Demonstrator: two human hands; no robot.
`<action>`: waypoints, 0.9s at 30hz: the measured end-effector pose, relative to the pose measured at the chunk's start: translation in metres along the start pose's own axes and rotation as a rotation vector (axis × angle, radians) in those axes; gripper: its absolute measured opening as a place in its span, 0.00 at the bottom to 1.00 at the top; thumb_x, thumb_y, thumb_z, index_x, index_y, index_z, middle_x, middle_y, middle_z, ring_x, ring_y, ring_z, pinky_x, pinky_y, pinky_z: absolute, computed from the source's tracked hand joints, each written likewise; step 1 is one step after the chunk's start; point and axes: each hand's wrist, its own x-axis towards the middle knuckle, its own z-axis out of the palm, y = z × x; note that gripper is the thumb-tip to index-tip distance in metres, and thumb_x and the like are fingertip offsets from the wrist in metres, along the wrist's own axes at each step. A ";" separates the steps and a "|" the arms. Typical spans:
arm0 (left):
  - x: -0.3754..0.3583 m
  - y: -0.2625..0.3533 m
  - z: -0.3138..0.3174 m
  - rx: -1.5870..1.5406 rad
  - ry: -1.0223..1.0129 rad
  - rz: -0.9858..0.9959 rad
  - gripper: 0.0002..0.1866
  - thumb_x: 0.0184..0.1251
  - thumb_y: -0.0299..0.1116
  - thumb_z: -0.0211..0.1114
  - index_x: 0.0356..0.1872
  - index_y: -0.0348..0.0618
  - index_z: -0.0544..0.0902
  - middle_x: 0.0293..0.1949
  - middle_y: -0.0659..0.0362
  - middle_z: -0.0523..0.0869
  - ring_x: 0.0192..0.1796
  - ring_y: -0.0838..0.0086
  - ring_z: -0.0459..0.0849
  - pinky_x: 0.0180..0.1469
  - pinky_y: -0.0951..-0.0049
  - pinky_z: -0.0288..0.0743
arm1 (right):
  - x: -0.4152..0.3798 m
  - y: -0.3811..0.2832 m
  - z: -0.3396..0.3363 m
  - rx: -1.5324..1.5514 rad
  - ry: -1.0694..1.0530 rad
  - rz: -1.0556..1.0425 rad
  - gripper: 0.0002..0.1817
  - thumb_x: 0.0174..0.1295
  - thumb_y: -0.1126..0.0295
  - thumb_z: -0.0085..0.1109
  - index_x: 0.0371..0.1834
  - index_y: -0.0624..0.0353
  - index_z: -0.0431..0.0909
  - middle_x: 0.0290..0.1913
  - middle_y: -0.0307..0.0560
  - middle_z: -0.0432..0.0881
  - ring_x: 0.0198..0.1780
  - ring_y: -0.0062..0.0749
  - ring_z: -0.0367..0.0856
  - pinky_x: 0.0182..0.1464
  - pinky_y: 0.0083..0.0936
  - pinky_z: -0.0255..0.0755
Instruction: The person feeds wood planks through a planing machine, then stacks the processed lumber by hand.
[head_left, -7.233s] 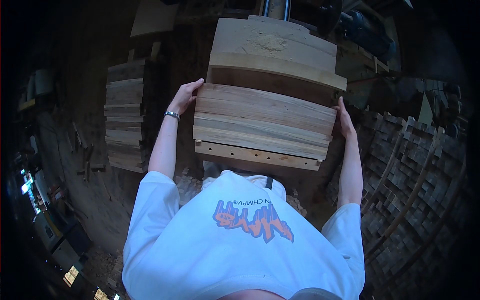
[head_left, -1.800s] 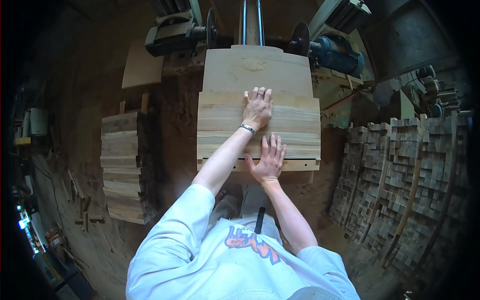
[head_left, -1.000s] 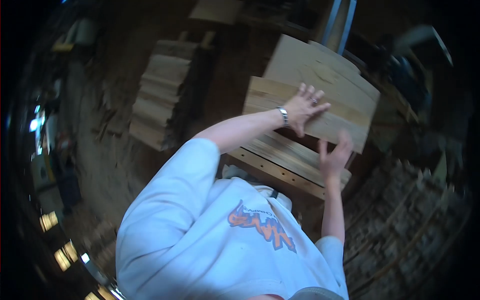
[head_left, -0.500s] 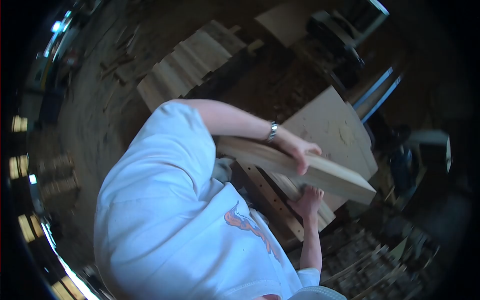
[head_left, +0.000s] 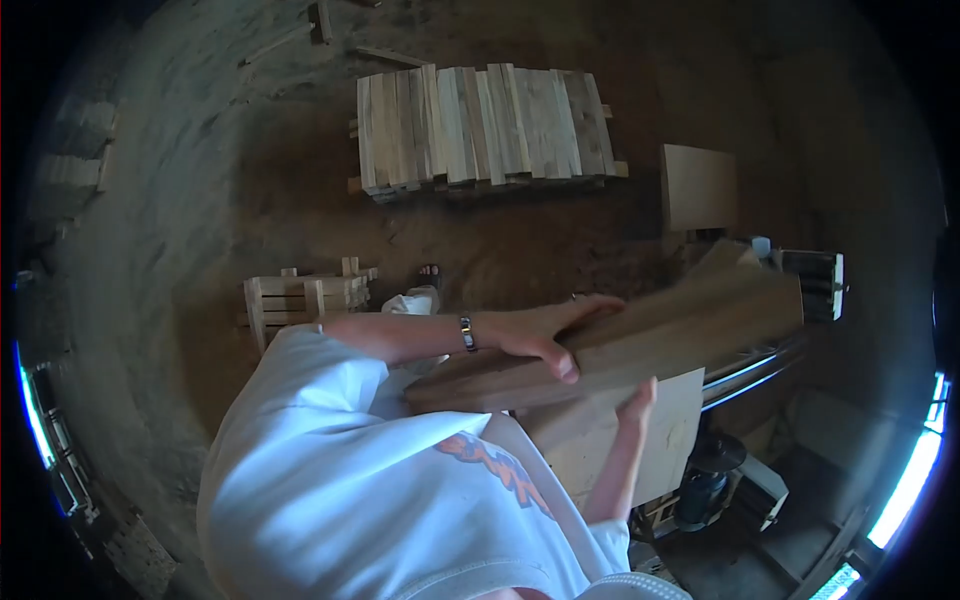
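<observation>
A long, thick wooden board (head_left: 690, 325) slants across in front of my white shirt, somewhat blurred at its far end. My left hand (head_left: 550, 330), with a metal-banded watch on its wrist, grips it from above, thumb and fingers spread across its width. At its lower edge is my right hand (head_left: 636, 402), its thumb raised against the wood; its other fingers are mostly hidden. Beneath the board lies a pale flat panel (head_left: 670, 440).
A wide stack of planks (head_left: 480, 125) stands at the top centre. A smaller wood stack (head_left: 300, 295) is at the left, near a foot in a sandal (head_left: 429, 270). A light sheet (head_left: 698, 188) and metal rails (head_left: 740, 380) are at the right.
The view has swung round, bringing the plank stack to the top centre. The board in my hands has turned, its far end now higher, and my right hand has moved to its edge.
</observation>
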 end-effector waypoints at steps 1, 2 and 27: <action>0.000 0.011 -0.014 -0.029 0.082 0.021 0.61 0.34 0.53 0.71 0.72 0.39 0.50 0.66 0.46 0.61 0.69 0.58 0.59 0.70 0.61 0.51 | 0.026 0.002 0.031 -0.011 0.019 -0.012 0.32 0.55 0.54 0.58 0.60 0.61 0.68 0.53 0.49 0.76 0.54 0.38 0.74 0.55 0.37 0.71; 0.000 0.021 -0.029 -0.051 0.154 0.032 0.61 0.35 0.54 0.70 0.72 0.39 0.50 0.66 0.46 0.60 0.70 0.58 0.58 0.70 0.61 0.50 | 0.046 -0.001 0.071 -0.160 0.006 -0.060 0.32 0.56 0.52 0.58 0.60 0.61 0.69 0.53 0.50 0.76 0.54 0.38 0.75 0.55 0.36 0.71; 0.252 -0.052 -0.412 -0.130 0.676 -0.433 0.57 0.50 0.54 0.63 0.73 0.35 0.38 0.71 0.47 0.49 0.73 0.61 0.49 0.72 0.64 0.46 | 0.587 0.034 0.219 -0.046 -0.222 0.317 0.41 0.66 0.33 0.31 0.65 0.62 0.55 0.62 0.57 0.65 0.66 0.36 0.60 0.68 0.30 0.52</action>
